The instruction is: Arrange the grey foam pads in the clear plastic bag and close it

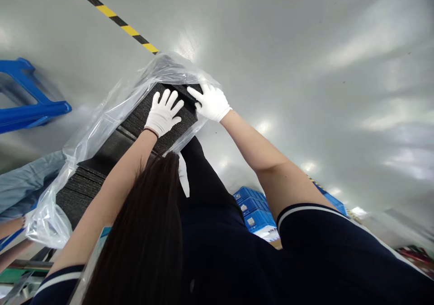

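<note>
Hands in white gloves: left hand (163,112) flat, fingers spread, on top of stack of black ribbed trays (135,135); right hand (210,101) open, fingers on stack's far edge. Clear plastic bag (98,124) half-wraps stack. Blue crates (254,208) lower right.

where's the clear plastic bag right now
In the head view, the clear plastic bag lies left of centre around the black stack of ribbed sheets, under both white-gloved hands, below the yellow-black floor stripe.
</note>
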Tool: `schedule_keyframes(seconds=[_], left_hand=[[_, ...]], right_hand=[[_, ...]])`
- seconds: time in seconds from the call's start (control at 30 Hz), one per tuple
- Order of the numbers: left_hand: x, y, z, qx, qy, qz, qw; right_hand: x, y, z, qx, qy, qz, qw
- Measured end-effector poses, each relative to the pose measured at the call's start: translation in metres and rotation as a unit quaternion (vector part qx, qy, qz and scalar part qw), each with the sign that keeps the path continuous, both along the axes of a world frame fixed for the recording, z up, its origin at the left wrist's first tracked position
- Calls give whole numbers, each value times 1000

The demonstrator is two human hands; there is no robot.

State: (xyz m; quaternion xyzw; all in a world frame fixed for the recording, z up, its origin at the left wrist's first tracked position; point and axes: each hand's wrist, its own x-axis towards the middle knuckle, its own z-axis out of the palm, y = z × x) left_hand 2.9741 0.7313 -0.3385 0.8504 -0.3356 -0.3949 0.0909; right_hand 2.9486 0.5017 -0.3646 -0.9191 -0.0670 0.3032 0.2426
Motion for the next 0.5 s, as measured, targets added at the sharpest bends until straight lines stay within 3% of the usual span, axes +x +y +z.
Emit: schedule_keyframes(seconds=[0.13,0.3,0.4,0.5], left_hand=[[-9,-1,2,7,-15,10,1000],[-17,-1,0,-6,-23,30,999],[-22,-3,-9,-1,-35,38,999],[-28,-6,-19,13,-48,39,998]], right_hand=[[3,27,-7,-15,-16,-85,996],[21,49,-10,-39,40,-114,992],[23,53,11,-70,15,-125,990],[16,57,47,-92,1,-119,989]])
